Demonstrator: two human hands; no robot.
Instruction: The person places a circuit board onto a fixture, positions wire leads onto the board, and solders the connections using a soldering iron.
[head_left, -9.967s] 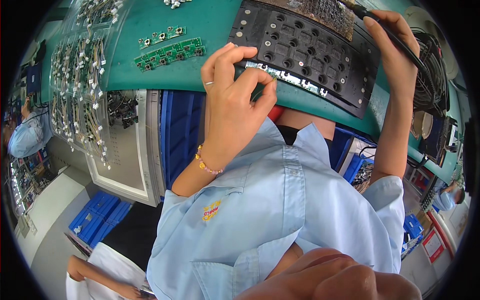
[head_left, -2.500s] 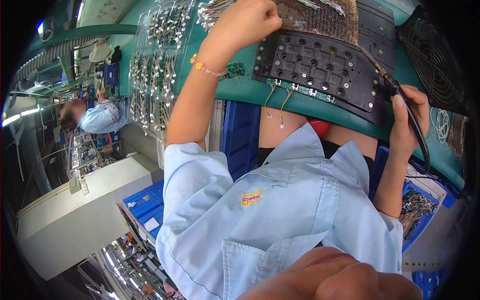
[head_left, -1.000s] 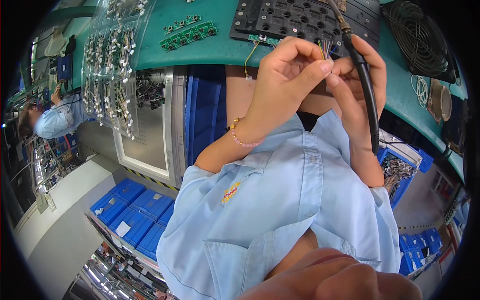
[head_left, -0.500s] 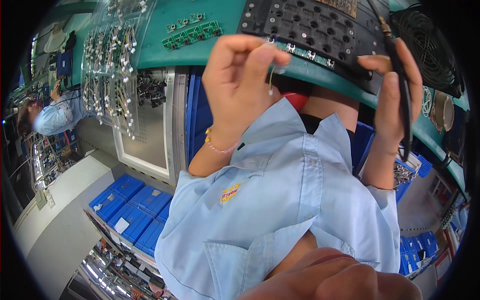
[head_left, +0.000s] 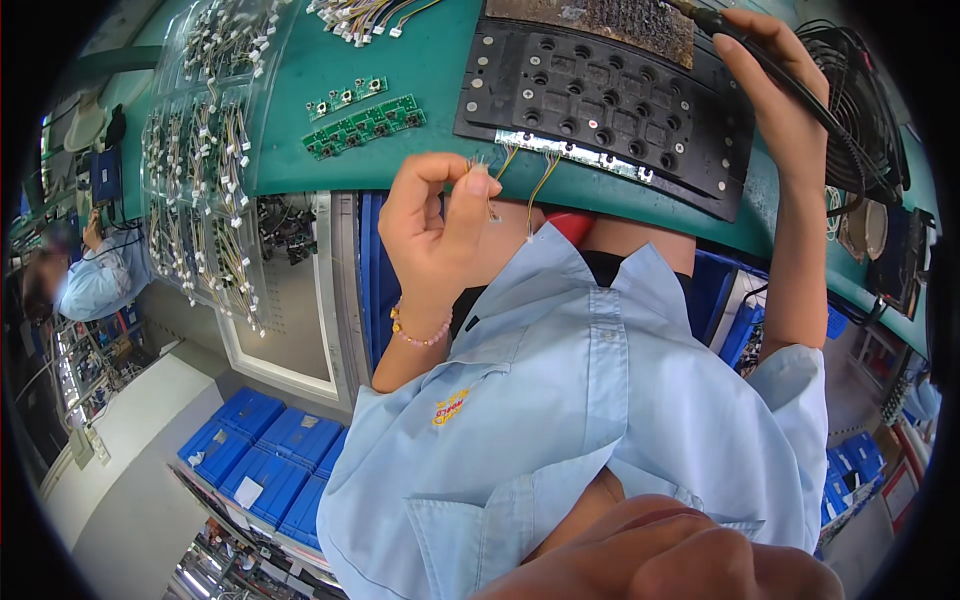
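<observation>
My left hand (head_left: 432,222) pinches a thin wire lead (head_left: 490,195) between thumb and forefinger, just below the near edge of the green bench top (head_left: 420,70). My right hand (head_left: 775,85) grips a black soldering iron (head_left: 745,45) by its handle above the right end of a black fixture plate (head_left: 610,105). A narrow circuit strip (head_left: 575,152) lies along the plate's near edge, with two thin wires (head_left: 540,185) hanging off it. A dark scorched pad (head_left: 600,18) sits behind the plate.
Small green circuit boards (head_left: 365,125) lie on the bench at the left. Clear trays of wired connectors (head_left: 205,170) fill the far left. A black wire-guard fan (head_left: 865,110) stands at the right. Blue bins (head_left: 265,460) are below. Another person in a blue shirt (head_left: 95,280) sits at the left.
My left hand has moved down and left off the plate's edge with the wire lead. My right hand has risen with the soldering iron to the plate's far right corner.
</observation>
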